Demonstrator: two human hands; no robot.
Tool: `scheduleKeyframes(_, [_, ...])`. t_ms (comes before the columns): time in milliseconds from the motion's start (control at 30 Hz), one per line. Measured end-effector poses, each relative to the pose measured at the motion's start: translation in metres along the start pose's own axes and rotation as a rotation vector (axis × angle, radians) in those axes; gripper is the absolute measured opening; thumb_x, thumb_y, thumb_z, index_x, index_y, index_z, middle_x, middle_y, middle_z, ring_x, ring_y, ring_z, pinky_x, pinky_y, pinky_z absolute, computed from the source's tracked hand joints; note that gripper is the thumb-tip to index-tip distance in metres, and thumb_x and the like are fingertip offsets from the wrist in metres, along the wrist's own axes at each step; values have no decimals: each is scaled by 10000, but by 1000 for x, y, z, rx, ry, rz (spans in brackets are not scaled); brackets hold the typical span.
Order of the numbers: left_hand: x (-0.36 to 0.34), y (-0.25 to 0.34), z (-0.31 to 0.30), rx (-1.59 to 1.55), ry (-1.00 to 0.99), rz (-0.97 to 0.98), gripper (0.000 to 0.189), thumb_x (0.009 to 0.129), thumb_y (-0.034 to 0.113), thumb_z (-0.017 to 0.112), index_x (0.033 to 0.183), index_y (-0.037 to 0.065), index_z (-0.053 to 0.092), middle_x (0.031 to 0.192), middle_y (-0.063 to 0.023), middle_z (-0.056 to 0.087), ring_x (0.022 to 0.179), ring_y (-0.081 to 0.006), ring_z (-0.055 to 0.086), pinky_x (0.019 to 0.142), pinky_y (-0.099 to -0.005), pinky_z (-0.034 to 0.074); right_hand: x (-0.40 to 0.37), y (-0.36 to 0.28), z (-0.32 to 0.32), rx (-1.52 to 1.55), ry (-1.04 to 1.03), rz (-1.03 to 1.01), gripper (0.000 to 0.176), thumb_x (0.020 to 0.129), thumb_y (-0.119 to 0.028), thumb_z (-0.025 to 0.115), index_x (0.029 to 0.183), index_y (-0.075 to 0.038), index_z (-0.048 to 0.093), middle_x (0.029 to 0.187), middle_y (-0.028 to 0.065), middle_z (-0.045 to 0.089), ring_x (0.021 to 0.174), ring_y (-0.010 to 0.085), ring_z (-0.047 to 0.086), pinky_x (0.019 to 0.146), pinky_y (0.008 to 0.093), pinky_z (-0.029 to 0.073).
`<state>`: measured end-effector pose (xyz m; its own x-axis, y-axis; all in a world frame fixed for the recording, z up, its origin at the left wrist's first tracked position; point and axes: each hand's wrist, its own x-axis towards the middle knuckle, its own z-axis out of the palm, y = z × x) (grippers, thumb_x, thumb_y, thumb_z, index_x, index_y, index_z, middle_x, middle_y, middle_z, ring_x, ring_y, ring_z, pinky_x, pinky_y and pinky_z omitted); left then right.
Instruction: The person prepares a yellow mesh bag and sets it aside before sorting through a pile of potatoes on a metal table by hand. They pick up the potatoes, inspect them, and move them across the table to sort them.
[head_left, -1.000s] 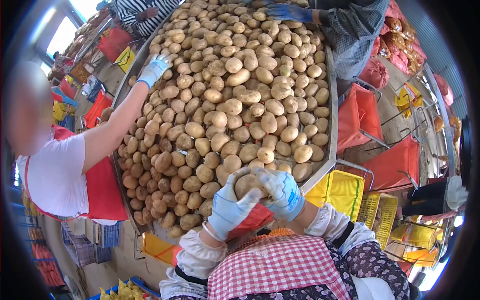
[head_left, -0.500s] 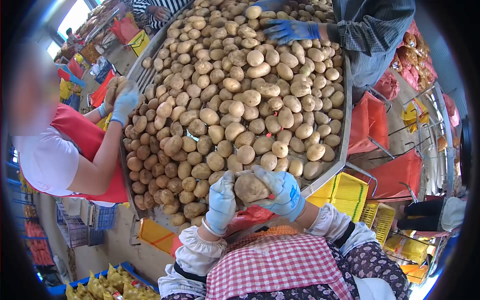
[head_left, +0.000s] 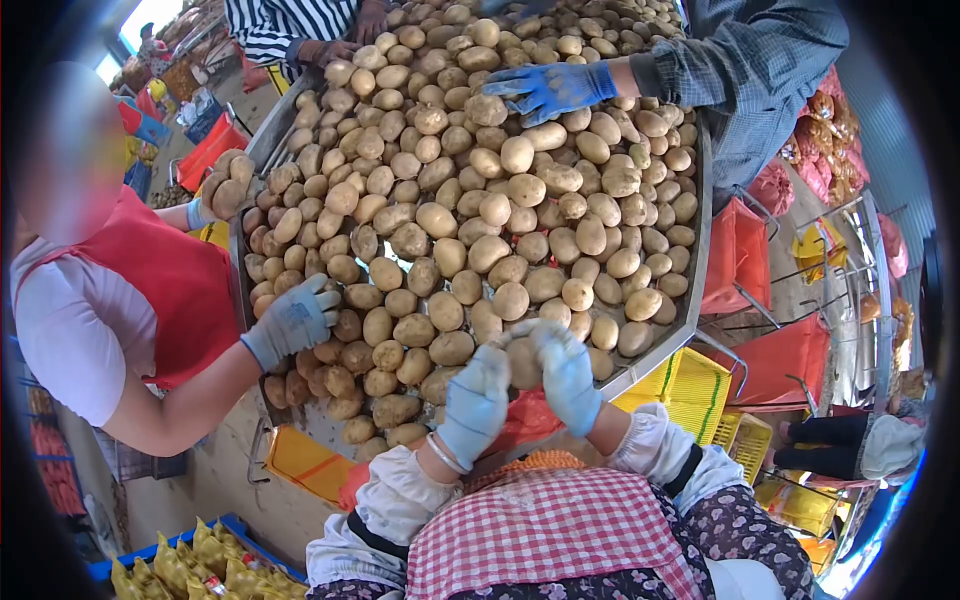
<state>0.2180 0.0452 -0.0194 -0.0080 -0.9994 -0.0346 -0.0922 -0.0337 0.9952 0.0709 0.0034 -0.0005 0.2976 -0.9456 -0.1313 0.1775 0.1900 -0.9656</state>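
Potato [head_left: 523, 364] held between left hand [head_left: 474, 400] and right hand [head_left: 566, 375], both cupped round it, at five o'clock edge of metal table [head_left: 648, 362]. Table heaped with potatoes [head_left: 449, 255]. Blue crate [head_left: 240, 527], filled with yellow bags [head_left: 208, 550], seen at eight o'clock from hands.

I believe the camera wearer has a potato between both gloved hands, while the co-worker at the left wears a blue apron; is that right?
Not quite: the apron on the co-worker is red, not blue, as the head view shows. The rest holds: the potato is between the wearer's gloved left hand and right hand.
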Motion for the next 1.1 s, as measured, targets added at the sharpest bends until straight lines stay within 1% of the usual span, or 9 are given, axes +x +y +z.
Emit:
scheduleKeyframes(67, [1,22,7,89,107,55,399,1051,282,395,1255,-22,553,1107,-222,643,984,-297,643,846,-335,504,6,4,1,53,85,46,307,1011,-236,480,1151,7,604,1119,85,643,1060,144,573,955,295,453])
scheduleKeyframes(233, [9,12,5,-358,78,24,391,1043,285,426,1268,-14,537,1108,-229,641,996,-291,643,873,-346,504,6,0,8,89,163,34,330,1040,-249,419,1080,9,622,1022,71,659,980,149,585,916,301,458])
scheduleKeyframes(333, [9,28,2,-222,-39,-20,459,1044,299,419,1342,-48,453,1176,-192,621,1102,-216,607,938,-324,485,0,-5,16,-162,217,-142,326,1043,-247,422,1125,14,600,1015,89,660,984,176,590,921,321,459])
scheduleKeyframes(400, [7,43,2,320,-21,100,485,1012,322,482,1323,-50,460,1099,-218,651,1008,-281,663,870,-355,522,-3,-4,17,-194,216,-159,326,1043,-250,424,1136,13,592,1017,96,656,980,183,590,920,328,461])
scheduleKeyframes(567, [18,-10,-4,336,49,142,424,969,344,528,1165,-26,590,894,-190,674,740,-310,667,667,-382,522,-3,29,5,-575,292,-292,324,1045,-237,409,1127,21,587,1024,115,647,967,192,596,906,323,468])
scheduleKeyframes(633, [19,4,-5,169,32,131,391,990,299,500,1173,-35,587,883,-152,670,724,-255,650,663,-357,519,-4,3,14,-115,316,51,415,1064,-311,319,1072,-9,603,968,84,645,881,159,605,842,295,484])
scheduleKeyframes(867, [23,17,-2,-390,-104,-145,283,1046,193,427,1226,17,556,915,-82,670,736,-134,635,678,-261,521,6,25,-5,81,314,10,470,1031,-435,374,1045,-31,612,928,97,656,847,208,632,785,319,514])
scheduleKeyframes(967, [17,33,-13,-834,-209,-265,316,1037,172,440,1301,12,506,934,-106,678,794,-165,663,712,-277,543,3,-3,-13,957,49,494,574,950,-597,440,1038,-55,608,919,101,655,740,205,627,643,313,523])
scheduleKeyframes(1100, [14,20,-50,-368,94,-91,361,1026,161,450,1349,0,461,937,-130,680,828,-217,675,748,-314,556,5,9,-42,1029,-36,572,646,897,-671,455,1056,-63,606,874,104,641,615,200,594,498,279,456])
